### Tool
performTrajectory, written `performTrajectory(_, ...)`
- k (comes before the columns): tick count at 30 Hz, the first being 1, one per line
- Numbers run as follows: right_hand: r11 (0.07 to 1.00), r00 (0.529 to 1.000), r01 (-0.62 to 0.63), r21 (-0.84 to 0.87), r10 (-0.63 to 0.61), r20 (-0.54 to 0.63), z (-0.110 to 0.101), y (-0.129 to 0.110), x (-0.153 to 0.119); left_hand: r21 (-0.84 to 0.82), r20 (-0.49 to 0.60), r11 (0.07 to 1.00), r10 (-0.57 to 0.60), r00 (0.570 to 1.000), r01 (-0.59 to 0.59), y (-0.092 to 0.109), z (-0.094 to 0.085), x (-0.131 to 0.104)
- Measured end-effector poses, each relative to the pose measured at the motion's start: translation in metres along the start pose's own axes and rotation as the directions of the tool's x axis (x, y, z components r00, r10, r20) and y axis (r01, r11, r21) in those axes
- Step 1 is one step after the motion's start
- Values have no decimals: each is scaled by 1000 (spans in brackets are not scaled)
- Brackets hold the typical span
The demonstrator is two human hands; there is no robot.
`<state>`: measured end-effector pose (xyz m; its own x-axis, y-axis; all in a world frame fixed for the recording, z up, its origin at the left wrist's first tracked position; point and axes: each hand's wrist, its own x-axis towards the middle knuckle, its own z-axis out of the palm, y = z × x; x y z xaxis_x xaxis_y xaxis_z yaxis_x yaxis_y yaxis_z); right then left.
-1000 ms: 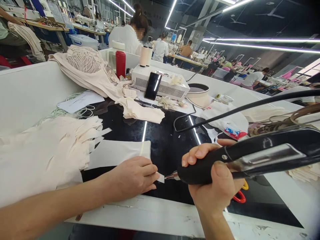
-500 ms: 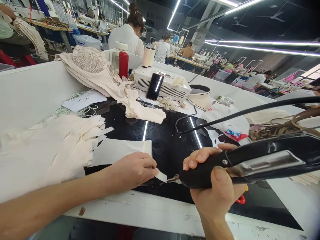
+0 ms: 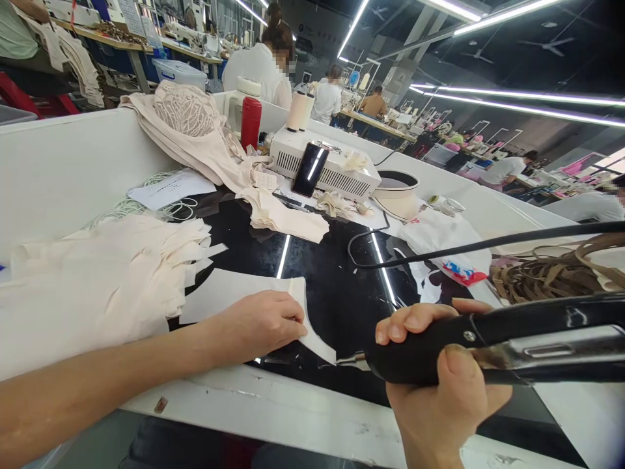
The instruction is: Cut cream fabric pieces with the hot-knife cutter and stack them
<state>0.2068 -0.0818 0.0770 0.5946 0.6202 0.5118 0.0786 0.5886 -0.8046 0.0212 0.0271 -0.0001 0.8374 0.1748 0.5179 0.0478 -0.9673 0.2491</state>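
Note:
A cream fabric piece point(image 3: 229, 293) lies on the black glossy board, with a narrow end reaching right to a point. My left hand point(image 3: 266, 322) is closed on its right edge, fingertips pinched at the fabric and pressing near the board. My right hand point(image 3: 449, 371) wraps around a black corded handheld tool point(image 3: 415, 355) with a long metal lever. The tool's slim metal tip touches or nearly touches the fabric's pointed end, just right of my left hand; which of the two I cannot tell.
A pile of cut cream fabric point(image 3: 112, 280) lies left. Behind stand a vented white box point(image 3: 332, 169), a leaning phone point(image 3: 310, 169), thread cones point(image 3: 299, 111) and a red bottle point(image 3: 250, 124). The tool's black cable point(image 3: 439, 251) crosses the right side. Brown straps point(image 3: 547, 273) lie right.
My right hand and the tool have moved right and slightly down. More of the fabric's narrow end shows between my left hand and the tip. The camera view has shifted a little.

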Motion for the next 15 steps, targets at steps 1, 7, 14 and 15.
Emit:
performTrajectory(1, 1000, 1000, -2, -9, 2, 1, 0, 0, 0, 11, -1, 1000, -1, 1000, 1, 0, 0, 0)
performTrajectory(7, 999, 1000, -12, -31, 12, 0, -1, -2, 1, 71, 4, 997, 2, 1000, -3, 2, 2, 2)
performTrajectory(14, 1000, 1000, -25, -18, 25, -6, 0, -3, 0, 120, 25, 993, -9, 1000, 6, 3, 3, 3)
performTrajectory(15, 1000, 1000, -22, -16, 22, -4, 0, -3, 0, 121, 30, 993, -8, 1000, 5, 4, 3, 3)
